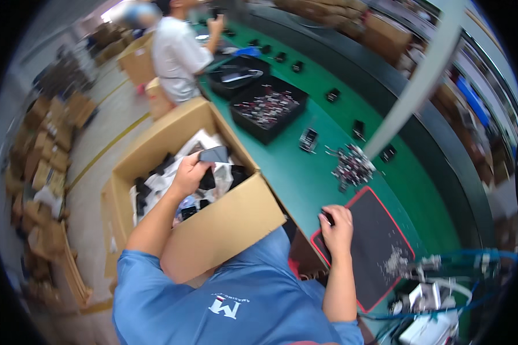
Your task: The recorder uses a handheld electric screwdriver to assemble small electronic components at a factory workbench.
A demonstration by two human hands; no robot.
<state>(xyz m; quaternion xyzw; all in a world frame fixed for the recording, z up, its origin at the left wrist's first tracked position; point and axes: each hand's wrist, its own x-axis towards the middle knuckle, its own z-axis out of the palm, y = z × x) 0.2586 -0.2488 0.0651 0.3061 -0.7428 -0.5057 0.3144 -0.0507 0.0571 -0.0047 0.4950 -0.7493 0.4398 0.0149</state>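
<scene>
My left hand point(189, 175) is over the open cardboard box point(224, 227) in front of me, its fingers closed on a flat dark-grey piece point(214, 154). Inside that box lie white plastic bags point(200, 142) and several black parts. On the near edge of the black mat with a red border point(369, 238), my right hand point(338, 229) is closed around a small black part point(328, 218), mostly covered by the fingers. Beyond the mat sits a loose heap of small metal-and-dark pieces point(353, 165). A heap of tiny pale pieces point(395, 262) rests on the mat.
A black bin point(265, 132) full of small pieces stands on the green bench, beside another black tray point(227, 86). Small black devices point(332, 95) are spaced along the green strip. A grey post point(414, 89) rises at the right. A co-worker in white point(178, 54) stands at the far left.
</scene>
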